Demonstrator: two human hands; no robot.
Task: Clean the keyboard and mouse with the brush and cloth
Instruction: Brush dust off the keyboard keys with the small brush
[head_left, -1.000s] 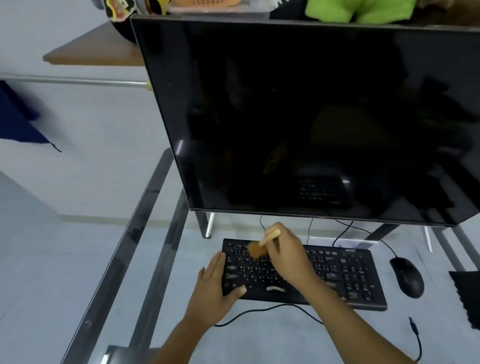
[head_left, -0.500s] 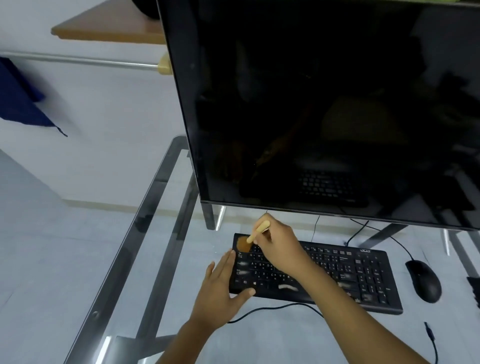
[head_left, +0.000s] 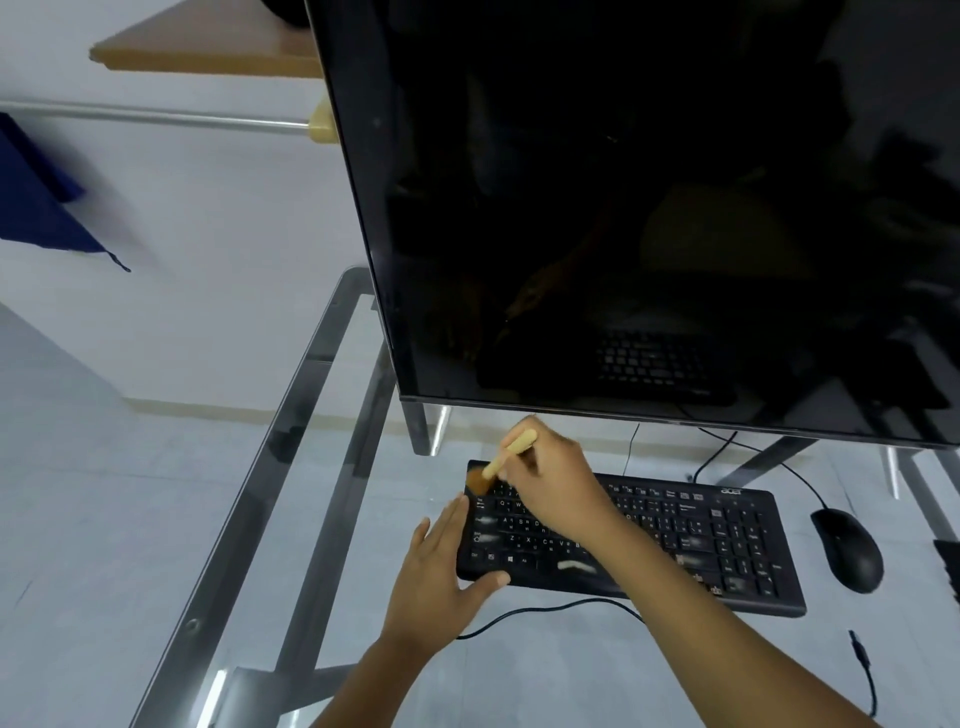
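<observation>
A black keyboard (head_left: 696, 540) lies on the glass desk under the monitor. My right hand (head_left: 556, 483) holds a small brush (head_left: 498, 462) with a pale wooden handle; its orange bristles touch the keyboard's far left corner. My left hand (head_left: 441, 577) rests at the keyboard's left end, thumb on the front edge, fingers flat along the side. A black mouse (head_left: 849, 553) sits to the right of the keyboard. At the right frame edge a dark object (head_left: 949, 564) shows only partly, and I cannot tell what it is.
A large dark monitor (head_left: 649, 208) stands over the keyboard's back edge. The glass desk (head_left: 291, 519) has a metal frame along its left side. Black cables (head_left: 545, 610) run in front of the keyboard and behind it. A loose plug (head_left: 857, 647) lies front right.
The brush has swept left along the keyboard's top rows to its far left corner. My left hand stays on the keyboard's left end. The head camera has moved left.
</observation>
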